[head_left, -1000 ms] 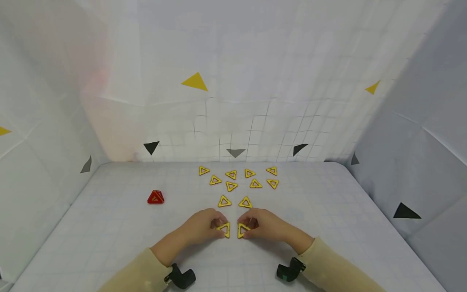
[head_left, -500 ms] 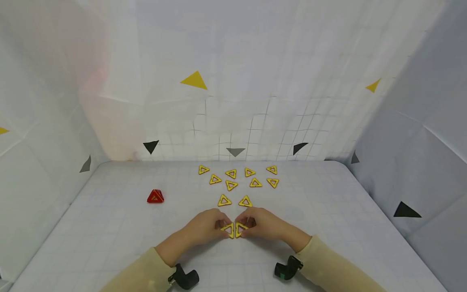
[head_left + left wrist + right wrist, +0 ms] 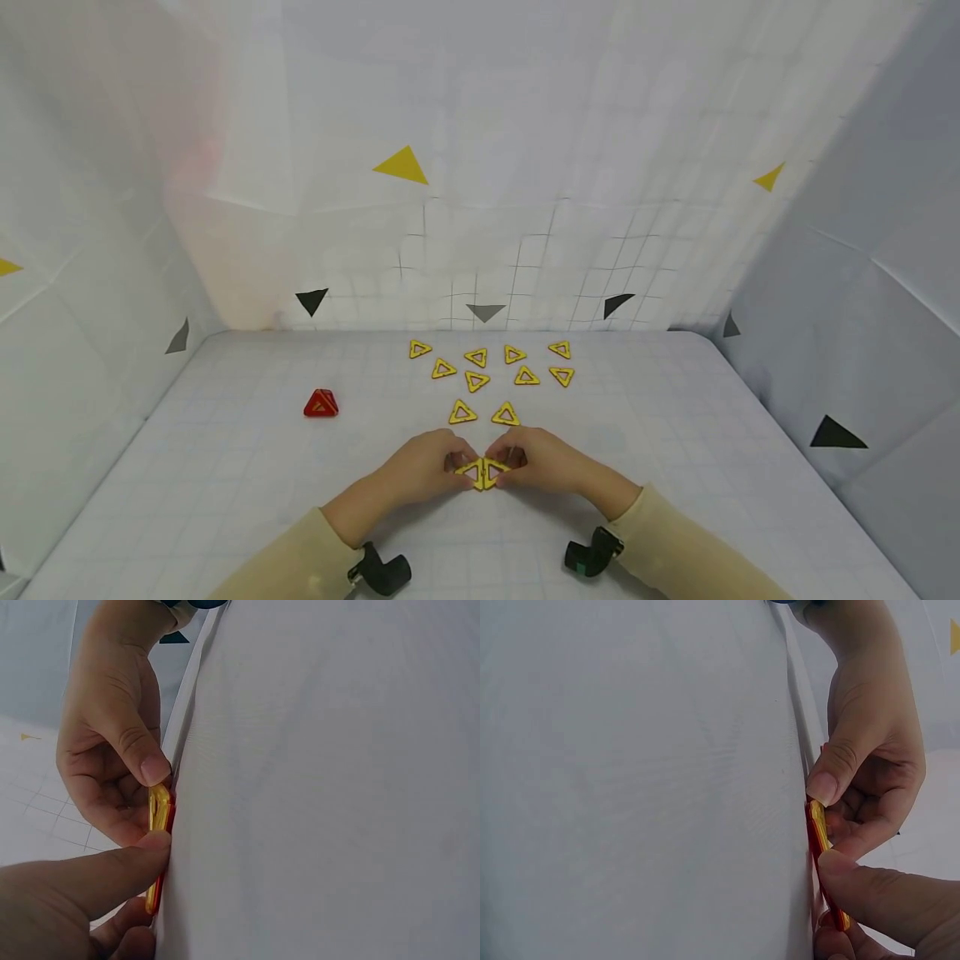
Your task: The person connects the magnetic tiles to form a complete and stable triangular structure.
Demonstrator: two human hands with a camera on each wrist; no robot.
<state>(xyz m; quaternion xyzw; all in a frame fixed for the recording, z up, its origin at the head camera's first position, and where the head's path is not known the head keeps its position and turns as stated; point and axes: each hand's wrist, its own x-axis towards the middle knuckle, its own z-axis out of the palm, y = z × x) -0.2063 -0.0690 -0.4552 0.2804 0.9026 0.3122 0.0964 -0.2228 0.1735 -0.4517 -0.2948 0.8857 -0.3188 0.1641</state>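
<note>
Two yellow triangular frame tiles meet edge to edge near the front middle of the table. My left hand pinches the left triangle tile between thumb and fingers. The right triangle tile is pinched the same way by my right hand. Seen side-on in the left wrist view, the joined tiles look thin, yellow with a red edge, close over the white surface. Both thumbs lie on top of them. Fingers hide the tiles' outer corners.
Two yellow triangle tiles lie just beyond the hands, one of them a left tile. Several more, including a tile, are scattered farther back. A red pyramid stands at the left. White cloth walls enclose the table.
Both hands have come together, the left moving right and the right slightly left. The gap between the two held triangle tiles has closed, and their straight edges now meet.
</note>
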